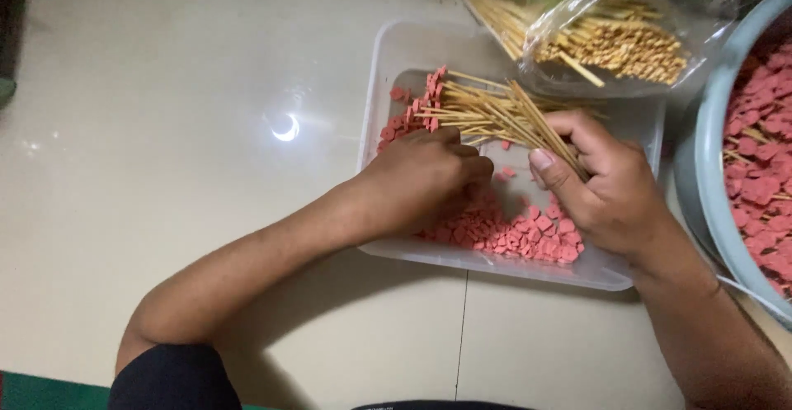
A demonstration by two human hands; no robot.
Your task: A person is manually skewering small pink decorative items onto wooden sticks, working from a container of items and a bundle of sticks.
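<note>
Both bare forearms reach over the clear plastic tray's [610, 276] near rim. Left hand [425, 175] curls closed among small pink meat pieces [511, 233]; right hand [598, 183] grips a bundle of thin wooden skewers [487, 111]. Pale floor [181, 129] lies open leftward; a grey basin [709, 179] crowds the right edge.

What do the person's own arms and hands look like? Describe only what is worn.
Both hands, left hand and right hand, are bare: no gloves, rings or watch visible. Forearms are uncovered. A dark short sleeve shows at the left upper arm.
</note>
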